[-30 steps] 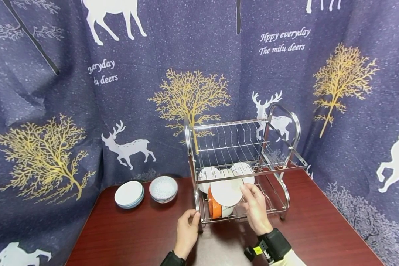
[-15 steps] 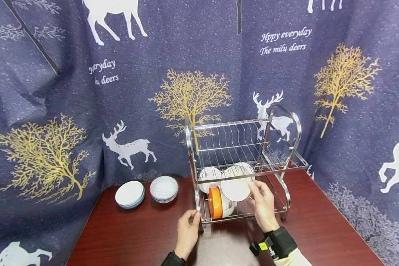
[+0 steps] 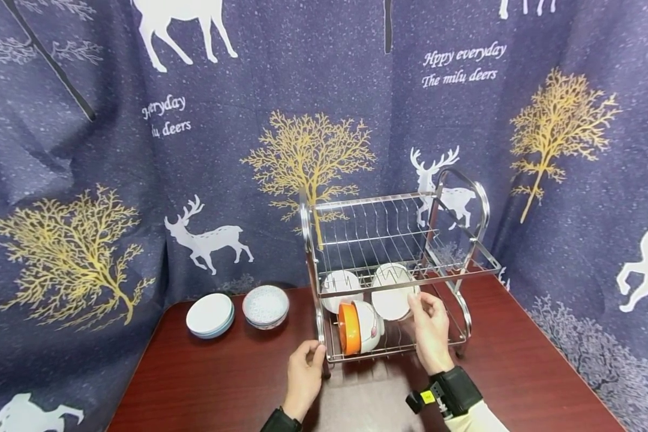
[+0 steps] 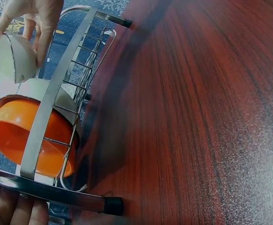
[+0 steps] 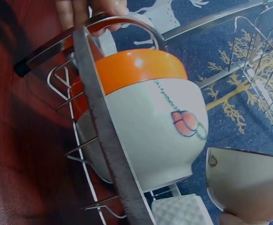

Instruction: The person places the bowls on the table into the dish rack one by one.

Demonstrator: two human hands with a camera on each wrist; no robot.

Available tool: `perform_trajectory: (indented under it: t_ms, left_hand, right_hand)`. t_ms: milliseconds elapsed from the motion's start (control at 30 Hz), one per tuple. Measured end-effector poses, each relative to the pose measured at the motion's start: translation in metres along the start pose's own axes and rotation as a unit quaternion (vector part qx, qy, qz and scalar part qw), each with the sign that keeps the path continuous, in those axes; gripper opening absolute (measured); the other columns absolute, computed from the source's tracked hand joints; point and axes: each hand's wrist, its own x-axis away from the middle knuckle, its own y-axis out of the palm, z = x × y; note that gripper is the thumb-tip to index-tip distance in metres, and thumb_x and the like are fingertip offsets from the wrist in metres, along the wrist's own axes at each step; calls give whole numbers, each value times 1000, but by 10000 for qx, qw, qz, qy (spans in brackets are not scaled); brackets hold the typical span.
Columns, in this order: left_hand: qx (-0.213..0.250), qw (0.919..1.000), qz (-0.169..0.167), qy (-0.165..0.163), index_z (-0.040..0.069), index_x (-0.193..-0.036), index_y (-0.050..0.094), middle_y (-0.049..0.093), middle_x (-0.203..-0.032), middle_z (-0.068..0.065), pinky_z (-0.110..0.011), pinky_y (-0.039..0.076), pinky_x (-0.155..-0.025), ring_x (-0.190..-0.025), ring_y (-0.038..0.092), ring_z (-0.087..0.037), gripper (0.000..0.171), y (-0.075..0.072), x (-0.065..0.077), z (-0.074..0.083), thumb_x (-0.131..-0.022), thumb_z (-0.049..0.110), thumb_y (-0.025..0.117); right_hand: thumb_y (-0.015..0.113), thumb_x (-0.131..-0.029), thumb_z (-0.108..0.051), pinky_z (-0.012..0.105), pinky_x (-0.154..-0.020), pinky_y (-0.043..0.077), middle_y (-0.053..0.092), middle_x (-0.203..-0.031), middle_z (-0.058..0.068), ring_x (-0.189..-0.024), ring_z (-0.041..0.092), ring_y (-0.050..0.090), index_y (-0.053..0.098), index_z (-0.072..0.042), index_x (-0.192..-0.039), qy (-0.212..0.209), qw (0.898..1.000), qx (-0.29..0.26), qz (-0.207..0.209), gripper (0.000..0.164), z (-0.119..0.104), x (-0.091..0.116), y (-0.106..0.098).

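Observation:
My left hand (image 3: 305, 373) grips the left front post of a two-tier metal dish rack (image 3: 320, 318); its fingers (image 4: 17, 206) show behind the bar in the left wrist view. My right hand (image 3: 431, 330) pinches a white bowl (image 3: 391, 297), held tilted on its side at the lower tier. In the right wrist view this held bowl (image 5: 244, 187) is apart from a white bowl with a pink flower (image 5: 150, 122). An orange bowl (image 3: 348, 327) stands on edge, nested against that flowered bowl at the front left of the tier. Whether the held bowl touches the wires is unclear.
Another white bowl (image 3: 341, 289) is at the back left of the lower tier. The upper tier (image 3: 378, 240) overhangs it with wire slots. Left of the rack are stacked white-and-blue dishes (image 3: 210, 315) and patterned bowls (image 3: 266, 306) on the red-brown table (image 3: 221, 384).
My right hand has moved the white bowl rightward and slightly back, away from the orange and flowered bowls, which now show more fully. My left hand has stayed on the rack post.

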Motion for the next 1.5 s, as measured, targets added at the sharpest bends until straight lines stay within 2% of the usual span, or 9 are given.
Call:
perform_trajectory:
  t_ms: [233,400,600,700,867,1000,1200,1300,1500]
  left_hand:
    - [15,10000,-53,-42,1,-88,67,67,-82,-6,-22,50,-62,-69,61,-10,5,-1,-1,0,-88,6,67]
    - [29,10000,-49,-43,1,-89,68,67,-82,-6,-22,49,-62,-69,61,-11,4,-1,-1,1,-88,5,67]
    - [-129,9999,20,43,1,-88,67,67,-82,-5,-22,50,-62,-69,60,-9,6,-1,-1,1,-88,7,67]
    - [-156,9998,40,83,1,-87,67,68,-81,-5,-23,51,-62,-68,61,-8,6,-1,0,0,-89,7,67]
    - [-135,9998,54,158,0,-87,67,68,-82,-8,-24,52,-62,-69,62,-9,5,-1,0,0,-88,5,66]
    - [-132,9997,50,188,0,-87,67,68,-82,-8,-24,52,-63,-70,62,-10,5,-1,1,1,-89,5,65]
    - [-87,9998,65,179,0,-87,67,67,-80,-6,-24,51,-62,-68,61,-8,5,-2,2,1,-89,4,66]
    - [-52,9998,63,181,-1,-86,66,66,-79,-6,-24,52,-61,-67,61,-8,5,-1,1,0,-89,4,66]
    - [19,10000,-43,-18,0,-88,67,67,-81,-6,-24,52,-64,-69,62,-10,5,-1,0,-2,-89,4,65]
  right_hand:
    - [63,-93,-28,17,-71,42,44,-111,8,-89,10,48,41,-2,-124,-14,9992,275,280,46,6,1,-1]
    - [65,-91,-17,15,-72,43,47,-110,10,-92,13,49,40,4,-123,-368,9979,419,319,45,11,0,1]
    - [70,-87,-12,13,-76,43,51,-108,12,-96,19,51,43,5,-119,-780,9917,1002,203,45,18,1,1]
    - [73,-86,-16,13,-76,42,52,-109,13,-97,21,51,46,3,-119,-881,9841,1536,164,47,19,3,1]
    - [76,-82,-25,17,-72,41,55,-104,11,-90,23,54,52,-2,-116,-1037,9634,2470,91,48,20,7,2]
    - [80,-78,-27,24,-70,42,58,-97,10,-83,22,54,55,-2,-112,-1198,9539,2753,-22,49,22,8,4]
    - [84,-73,-29,33,-72,41,57,-97,12,-85,23,53,58,-3,-109,-1415,9359,3216,-263,52,27,8,6]
    - [85,-72,-31,34,-72,39,56,-94,12,-85,23,51,58,-4,-107,-1329,9310,3383,-348,52,28,9,8]
    - [81,-73,-43,35,-73,37,55,-95,12,-87,25,50,57,-6,-106,-1105,9212,3700,-473,56,29,12,12]
